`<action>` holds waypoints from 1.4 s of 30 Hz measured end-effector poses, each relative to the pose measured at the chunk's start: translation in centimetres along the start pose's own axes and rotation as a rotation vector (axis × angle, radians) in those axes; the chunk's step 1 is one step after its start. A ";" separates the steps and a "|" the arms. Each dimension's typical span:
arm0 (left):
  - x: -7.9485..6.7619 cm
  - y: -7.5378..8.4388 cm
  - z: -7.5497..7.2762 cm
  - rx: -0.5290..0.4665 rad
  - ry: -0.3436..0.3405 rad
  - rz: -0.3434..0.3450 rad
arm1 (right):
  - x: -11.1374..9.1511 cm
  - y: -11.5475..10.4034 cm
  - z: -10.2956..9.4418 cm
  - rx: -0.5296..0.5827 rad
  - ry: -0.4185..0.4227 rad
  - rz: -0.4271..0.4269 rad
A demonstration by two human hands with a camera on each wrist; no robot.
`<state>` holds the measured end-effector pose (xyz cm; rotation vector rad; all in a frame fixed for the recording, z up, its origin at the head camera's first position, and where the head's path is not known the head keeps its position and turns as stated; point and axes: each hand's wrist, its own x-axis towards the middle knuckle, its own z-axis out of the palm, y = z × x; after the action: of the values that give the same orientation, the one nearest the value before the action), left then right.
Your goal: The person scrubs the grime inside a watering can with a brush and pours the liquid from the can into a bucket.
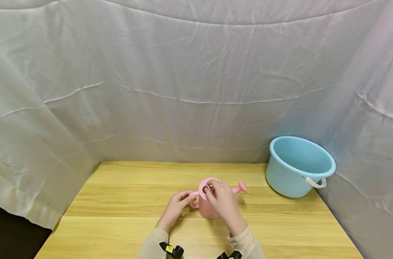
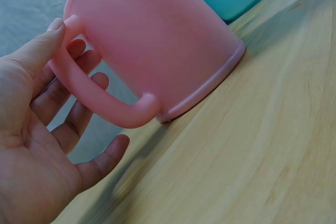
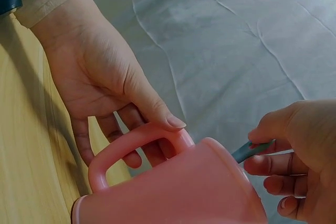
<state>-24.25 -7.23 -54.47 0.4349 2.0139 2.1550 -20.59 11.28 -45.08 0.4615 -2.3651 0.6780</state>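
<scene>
A pink watering can (image 1: 207, 210) stands upright on the wooden table, its spout (image 1: 240, 187) toward the right. By the top of its handle (image 2: 100, 95), my left hand (image 1: 175, 208) holds it, thumb above and fingers behind; the little finger sticks out free in the left wrist view. Over the can's open mouth, my right hand (image 1: 227, 203) pinches a thin dark teal piece (image 3: 251, 151) between thumb and index finger. One end of that piece goes behind the rim in the right wrist view; what it is, I cannot tell.
A light blue bucket (image 1: 285, 181) with a white handle (image 1: 316, 183) stands at the table's back right corner. Grey curtains (image 1: 183, 126) hang behind the table (image 1: 125, 201) and along both sides. Black devices (image 1: 172, 249) are strapped to the wrists.
</scene>
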 end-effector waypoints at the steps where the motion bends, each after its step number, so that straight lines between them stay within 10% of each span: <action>1: 0.0 0.0 0.0 -0.002 -0.002 0.001 | 0.0 0.0 0.0 -0.003 -0.001 -0.001; 30: -0.1 0.3 -0.1 0.024 0.013 -0.025 | 0.4 -0.9 -1.5 0.234 0.145 -0.043; 42: 0.0 0.2 -0.1 0.017 0.003 -0.019 | 0.2 -0.7 -0.8 0.174 -0.001 0.044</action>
<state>-24.24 -7.31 -54.29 0.4136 2.0306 2.1308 -20.01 11.19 -44.21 0.4856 -2.3334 0.9088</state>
